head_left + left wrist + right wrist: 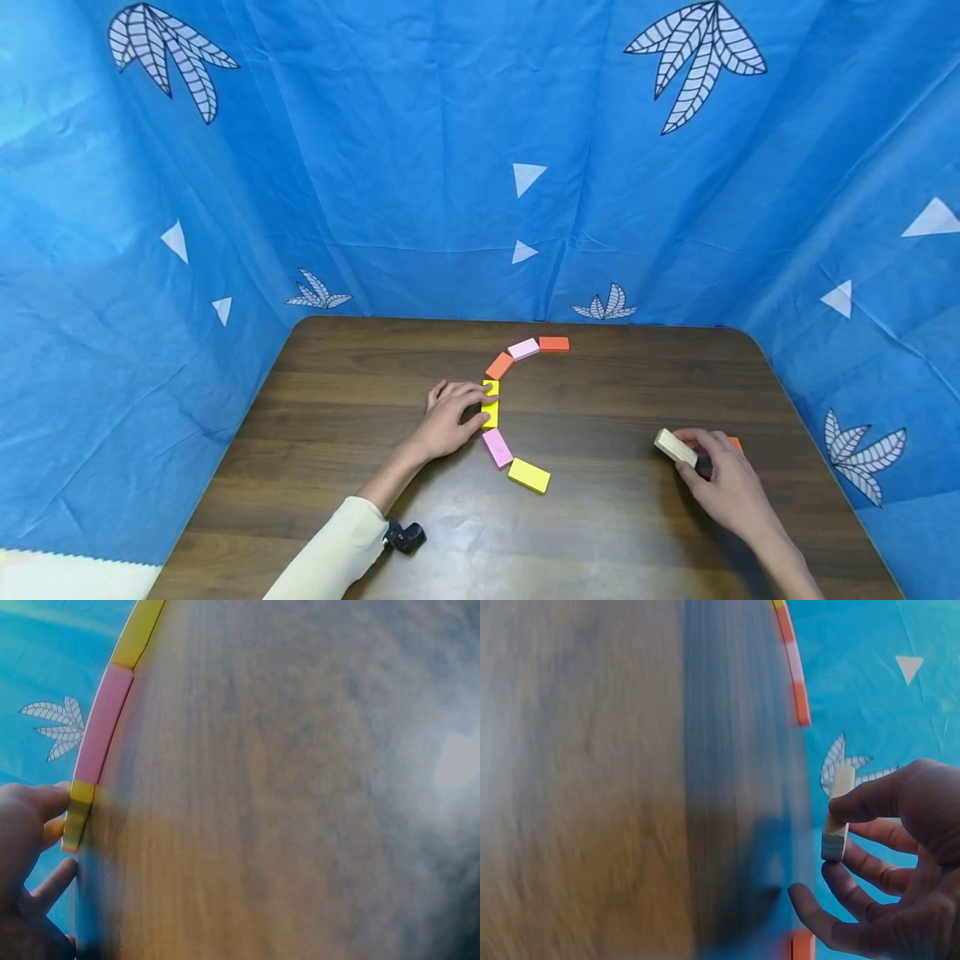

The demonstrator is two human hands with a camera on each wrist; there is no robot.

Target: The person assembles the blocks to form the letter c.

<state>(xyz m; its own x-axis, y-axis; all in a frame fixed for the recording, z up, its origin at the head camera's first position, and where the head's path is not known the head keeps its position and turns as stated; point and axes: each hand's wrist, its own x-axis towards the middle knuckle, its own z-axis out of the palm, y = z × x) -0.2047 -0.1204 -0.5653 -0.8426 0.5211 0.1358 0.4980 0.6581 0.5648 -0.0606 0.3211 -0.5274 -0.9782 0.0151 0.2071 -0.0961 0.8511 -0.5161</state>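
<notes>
My right hand [723, 482] pinches a cream-coloured block [675, 448] between thumb and fingers, held over the right part of the table. In the right wrist view that block [838, 817] stands out past the fingertips. At the middle of a curved row of blocks, my left hand [448, 421] holds a yellow block [490, 412] with thumb and fingertips. Directly in front of it lies a pink block [497, 448], then another yellow block [529, 476] at the near end. Behind it, the row continues with an orange block [499, 367], a pale pink block [523, 349] and another orange block [554, 344].
An orange block [737, 443] lies on the table beyond my right hand, mostly hidden by it. The wooden table [600, 383] has rounded far corners, and a blue patterned cloth [480, 125] hangs round its back and sides.
</notes>
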